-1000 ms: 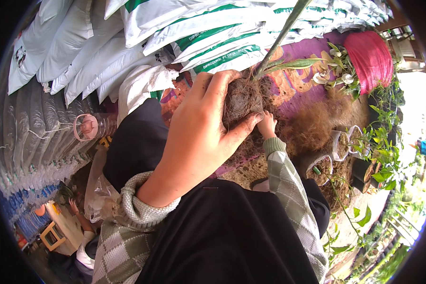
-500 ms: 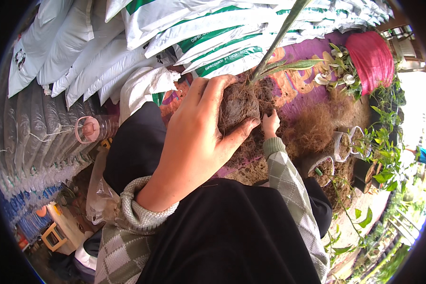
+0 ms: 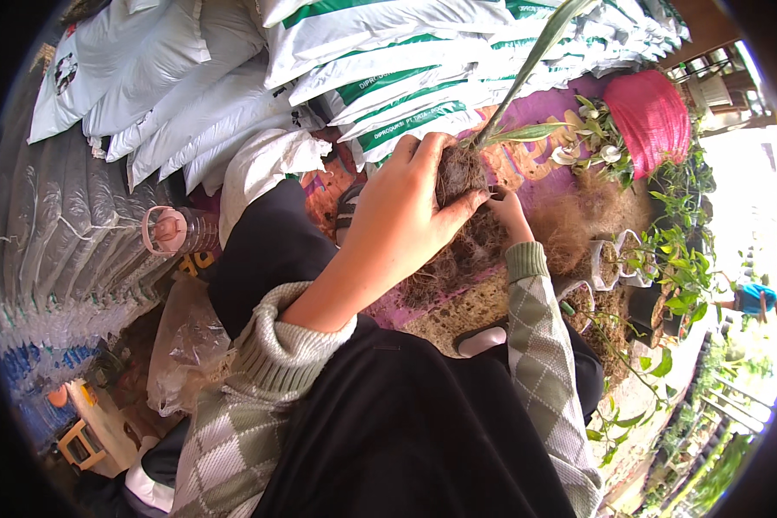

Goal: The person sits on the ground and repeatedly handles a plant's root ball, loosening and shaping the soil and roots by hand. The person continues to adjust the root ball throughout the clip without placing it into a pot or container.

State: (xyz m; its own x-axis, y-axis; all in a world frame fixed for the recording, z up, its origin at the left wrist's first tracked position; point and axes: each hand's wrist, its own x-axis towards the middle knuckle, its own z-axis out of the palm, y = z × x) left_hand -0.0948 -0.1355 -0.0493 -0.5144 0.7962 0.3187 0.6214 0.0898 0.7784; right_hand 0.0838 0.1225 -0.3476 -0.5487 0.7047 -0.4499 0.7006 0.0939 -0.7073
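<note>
My left hand (image 3: 397,203) is wrapped round the brown, fibrous root ball (image 3: 459,175) of a plant, with its thumb along the lower side. Long green leaves (image 3: 531,65) rise from the top of the roots and lean up to the right. At the right side of the root ball, close to the left thumb, my right hand (image 3: 511,216) has its fingers bent together in a pinch at the roots. Its fingertips are partly hidden. Loose dark roots and soil (image 3: 436,276) lie on the purple mat (image 3: 540,177) below both hands.
White and green sacks (image 3: 397,52) are piled ahead. A pink-lidded clear bottle (image 3: 171,230) and a clear plastic bag (image 3: 181,345) are to the left. A fluffy brown fibre heap (image 3: 570,233), a pink bundle (image 3: 647,121) and potted green plants (image 3: 686,268) are to the right.
The view has shifted, and the held root ball sits a little farther right and higher. My right hand has come up closer to the left thumb. The left grip stays on the root ball.
</note>
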